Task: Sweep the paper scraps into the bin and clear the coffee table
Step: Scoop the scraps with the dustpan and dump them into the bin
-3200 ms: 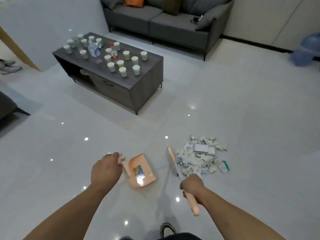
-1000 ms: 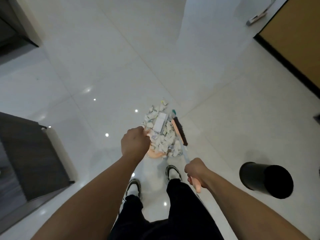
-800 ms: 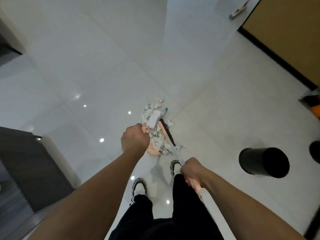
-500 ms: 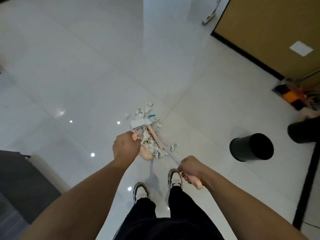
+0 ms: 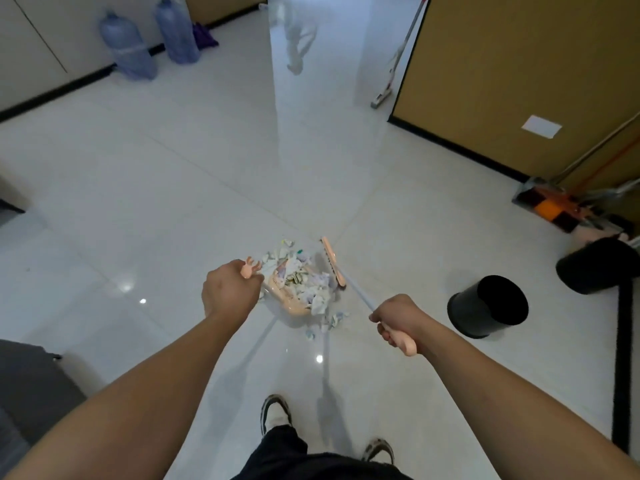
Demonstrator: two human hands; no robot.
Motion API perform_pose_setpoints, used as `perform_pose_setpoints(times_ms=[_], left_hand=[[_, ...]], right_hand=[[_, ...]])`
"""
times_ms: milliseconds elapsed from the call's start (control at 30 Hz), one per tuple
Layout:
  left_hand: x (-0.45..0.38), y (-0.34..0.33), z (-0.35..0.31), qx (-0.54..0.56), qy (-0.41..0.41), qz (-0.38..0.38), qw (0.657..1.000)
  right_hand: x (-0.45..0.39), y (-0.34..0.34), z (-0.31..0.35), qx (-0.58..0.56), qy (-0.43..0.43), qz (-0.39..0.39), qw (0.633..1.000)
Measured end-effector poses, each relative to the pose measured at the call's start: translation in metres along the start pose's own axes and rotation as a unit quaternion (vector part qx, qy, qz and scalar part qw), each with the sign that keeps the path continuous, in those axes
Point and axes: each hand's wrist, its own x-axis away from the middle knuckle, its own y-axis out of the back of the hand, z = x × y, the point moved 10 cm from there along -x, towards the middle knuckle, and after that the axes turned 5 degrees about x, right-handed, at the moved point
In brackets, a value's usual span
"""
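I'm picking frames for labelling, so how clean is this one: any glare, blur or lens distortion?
Head view: bright spots of glare on the glossy floor, one at, plus a pale reflected streak up the middle; wide-angle bending bows the wall edges and stretches both forearms; the water bottles look soft; scraps, dustpan and bin are sharp enough.

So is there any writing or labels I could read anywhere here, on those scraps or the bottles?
None can be read.
Paper scraps in the dustpan: any print is too small and blurred.
Water bottles: no readable label.
White plate on the wall: blank.
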Motion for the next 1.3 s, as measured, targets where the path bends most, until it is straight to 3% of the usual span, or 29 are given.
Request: perform_pose_setpoints(times_ms=[500, 867, 1300], left_hand=[[0.115, -0.025, -0.188, 0.043, -0.119, -0.04, 0.991], [0.141, -0.094, -0.329, 0.029, -0.249, 0.029, 0.968], [0.165, -0.194, -0.464, 0.016, -0.406, 0.121, 0.905]], right_hand=[[0.058, 0.194, -0.121, -0.097, 0.077, -0.059, 0.991], [0.079, 0.278, -0.189, -0.151, 0.018, -0.164, 0.975], [0.106, 0.337, -0.252, -0.277, -0.042, -0.267, 0.922]])
